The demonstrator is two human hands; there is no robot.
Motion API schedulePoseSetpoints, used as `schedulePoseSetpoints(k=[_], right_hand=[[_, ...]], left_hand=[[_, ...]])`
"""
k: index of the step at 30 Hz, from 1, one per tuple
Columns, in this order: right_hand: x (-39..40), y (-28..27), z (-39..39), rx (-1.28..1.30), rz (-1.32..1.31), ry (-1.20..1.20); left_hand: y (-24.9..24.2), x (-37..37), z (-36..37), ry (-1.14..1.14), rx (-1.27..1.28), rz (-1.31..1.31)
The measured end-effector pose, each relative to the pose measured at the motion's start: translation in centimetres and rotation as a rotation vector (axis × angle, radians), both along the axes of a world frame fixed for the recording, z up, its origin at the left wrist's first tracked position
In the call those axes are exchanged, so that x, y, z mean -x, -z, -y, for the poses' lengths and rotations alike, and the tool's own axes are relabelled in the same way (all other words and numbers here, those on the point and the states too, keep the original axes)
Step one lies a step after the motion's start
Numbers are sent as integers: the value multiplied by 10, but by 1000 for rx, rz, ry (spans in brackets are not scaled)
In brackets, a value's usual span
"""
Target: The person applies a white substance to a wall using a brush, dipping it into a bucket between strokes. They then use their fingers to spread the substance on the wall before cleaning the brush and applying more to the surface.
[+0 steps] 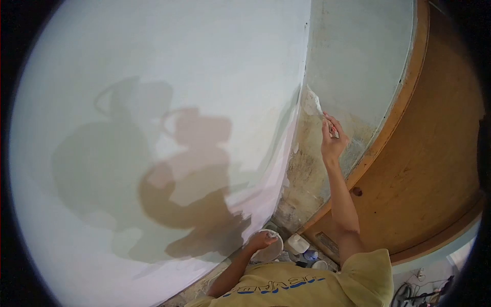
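My right hand (pixel 335 138) is closed on the handle of a putty knife (pixel 315 102), its blade lying against the narrow wall strip (pixel 358 56) beside the corner. White paste shows on the blade, and the wall around it is stained and patchy. Low down, my left hand (pixel 262 240) is closed at the rim of a round white bucket (pixel 273 249). Something whitish shows by its fingers, too small to make out.
A brown wooden door (pixel 424 153) in an orange-brown frame (pixel 415 82) stands on the right. Large shadows fall on the white wall (pixel 220 51) at left. A white container (pixel 297 244) and a purple-blue item (pixel 310 254) sit on the floor, with cables (pixel 424 294) at lower right.
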State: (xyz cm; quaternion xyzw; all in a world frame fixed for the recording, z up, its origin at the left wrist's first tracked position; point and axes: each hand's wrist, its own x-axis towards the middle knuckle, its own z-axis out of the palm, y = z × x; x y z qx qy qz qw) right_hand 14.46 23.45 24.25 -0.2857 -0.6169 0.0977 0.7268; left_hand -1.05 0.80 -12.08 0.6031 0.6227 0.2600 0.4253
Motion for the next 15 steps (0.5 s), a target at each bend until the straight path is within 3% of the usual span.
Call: schedulePoseSetpoints(k=[5,8,15], right_hand=[[5,-1,-4,-44,47,18],[5,-7,-2,-35,35,-5],[-6,-17,13,-92,34,47]], left_hand=[[-11,1,6,-12,79,-55],[21,2,6,-51,-56,-24],[8,6,0,5,37,-55]])
